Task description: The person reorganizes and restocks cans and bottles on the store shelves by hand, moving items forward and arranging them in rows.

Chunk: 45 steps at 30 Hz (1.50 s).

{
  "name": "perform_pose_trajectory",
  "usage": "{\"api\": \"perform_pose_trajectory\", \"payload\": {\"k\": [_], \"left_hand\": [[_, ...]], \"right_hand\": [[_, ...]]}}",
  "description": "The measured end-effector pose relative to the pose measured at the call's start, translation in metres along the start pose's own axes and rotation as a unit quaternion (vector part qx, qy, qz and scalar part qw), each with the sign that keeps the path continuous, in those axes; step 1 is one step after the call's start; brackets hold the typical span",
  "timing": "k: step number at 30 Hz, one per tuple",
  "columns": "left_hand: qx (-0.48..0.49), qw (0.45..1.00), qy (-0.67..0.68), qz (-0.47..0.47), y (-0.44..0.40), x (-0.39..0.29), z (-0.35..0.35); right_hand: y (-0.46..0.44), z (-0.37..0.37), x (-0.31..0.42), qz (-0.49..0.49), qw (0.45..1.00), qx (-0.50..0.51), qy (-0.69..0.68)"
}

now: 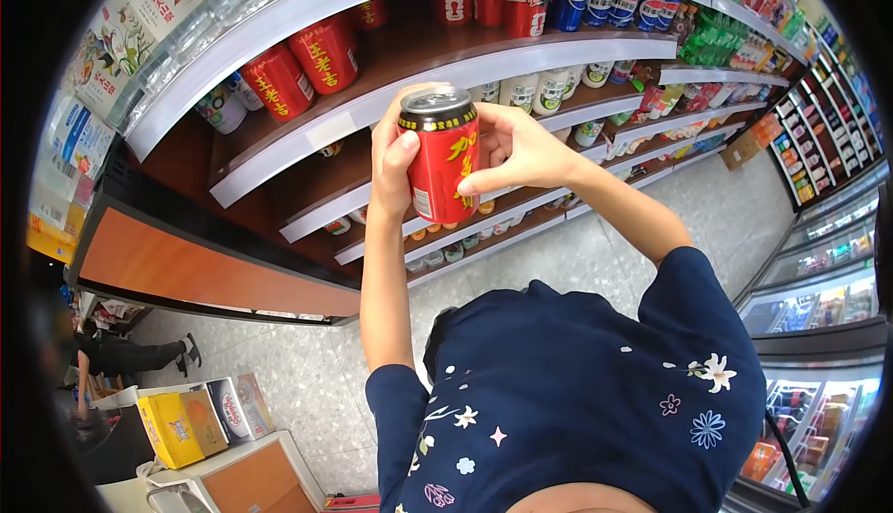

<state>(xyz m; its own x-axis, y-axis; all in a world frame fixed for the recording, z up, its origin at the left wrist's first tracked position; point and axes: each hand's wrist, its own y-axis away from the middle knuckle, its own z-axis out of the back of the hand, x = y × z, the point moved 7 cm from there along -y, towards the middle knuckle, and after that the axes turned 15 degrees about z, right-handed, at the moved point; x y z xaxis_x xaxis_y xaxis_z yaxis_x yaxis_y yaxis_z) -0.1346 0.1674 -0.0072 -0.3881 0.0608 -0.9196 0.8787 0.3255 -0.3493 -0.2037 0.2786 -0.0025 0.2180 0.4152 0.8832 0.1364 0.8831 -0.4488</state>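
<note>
Curved drink shelves [549, 53] are running from ten o'clock round to two, with red cans [324, 54] sitting toward eleven and blue cans [603, 4] standing at one, while lit cold cabinets [809, 411] are lining four o'clock. Just above the middle of my view, toward twelve, I am holding a red-and-black can [437, 171] (its silver top is tipping toward me, and yellow characters are showing). My left hand [391, 155] is curling around its nine o'clock side, thumb pressing the front; my right hand [528, 148] is pinching the three o'clock side, thumb lower on the front, its fingers partly hiding. As I am judging it, the step in hand is presenting the can for a look; turning it would be calling for one hand loosening while the other is bearing the weight.
</note>
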Motion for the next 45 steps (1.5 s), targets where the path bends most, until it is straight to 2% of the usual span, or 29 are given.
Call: {"api": "perform_pose_trajectory", "payload": {"k": [3,7,8,10,11,12,14,16,17,20,21,24,26,29,31,35,45], "left_hand": [[-0.095,0.993,-0.051,-0.046,0.008,-0.006,0.007],[-0.213,0.960,-0.164,-0.081,0.022,-0.004,0.015],[-0.216,0.961,-0.163,-0.045,0.026,-0.005,0.013],[-0.259,0.923,-0.268,-0.095,0.033,-0.009,0.020],[-0.266,0.922,-0.268,-0.090,0.037,-0.007,0.027],[-0.272,0.921,-0.267,-0.085,0.041,-0.004,0.034],[-0.283,0.924,-0.247,-0.067,0.049,0.004,0.045],[-0.295,0.932,-0.206,-0.040,0.062,0.013,0.055],[-0.296,0.928,-0.223,-0.037,0.068,0.017,0.059],[-0.300,0.927,-0.223,-0.020,0.083,0.031,0.072],[-0.301,0.922,-0.241,-0.026,0.088,0.036,0.077],[-0.302,0.922,-0.241,0.001,0.098,0.039,0.084],[-0.298,0.924,-0.239,0.006,0.099,0.043,0.089],[-0.288,0.933,-0.216,0.026,0.099,0.047,0.093],[-0.285,0.935,-0.213,0.023,0.100,0.053,0.095],[-0.274,0.939,-0.200,0.063,0.106,0.074,0.100],[-0.269,0.943,-0.172,0.098,0.109,0.091,0.102]], "right_hand": [[-0.002,0.008,-0.005,0.034,0.997,-0.060,0.022],[-0.018,0.030,-0.002,0.083,0.972,-0.137,0.172],[-0.023,0.036,0.000,0.052,0.960,-0.151,0.230],[-0.044,0.047,-0.001,0.078,0.931,-0.169,0.314],[-0.056,0.053,0.001,0.142,0.900,-0.195,0.364],[-0.068,0.061,-0.008,0.118,0.894,-0.209,0.379],[-0.098,0.074,-0.015,0.146,0.843,-0.219,0.469],[-0.121,0.078,-0.006,0.196,0.812,-0.217,0.504],[-0.132,0.078,-0.009,0.092,0.870,-0.185,0.448],[-0.167,0.106,-0.049,0.083,0.761,-0.188,0.616],[-0.176,0.118,-0.069,-0.018,0.792,-0.150,0.591],[-0.204,0.144,-0.102,-0.013,0.814,-0.114,0.569],[-0.212,0.149,-0.101,-0.039,0.800,-0.099,0.590],[-0.232,0.155,-0.126,-0.020,0.683,-0.169,0.710],[-0.238,0.154,-0.133,0.039,0.634,-0.169,0.753],[-0.228,0.159,-0.126,0.051,0.661,-0.177,0.728],[-0.237,0.152,-0.094,0.053,0.684,-0.127,0.716]]}}
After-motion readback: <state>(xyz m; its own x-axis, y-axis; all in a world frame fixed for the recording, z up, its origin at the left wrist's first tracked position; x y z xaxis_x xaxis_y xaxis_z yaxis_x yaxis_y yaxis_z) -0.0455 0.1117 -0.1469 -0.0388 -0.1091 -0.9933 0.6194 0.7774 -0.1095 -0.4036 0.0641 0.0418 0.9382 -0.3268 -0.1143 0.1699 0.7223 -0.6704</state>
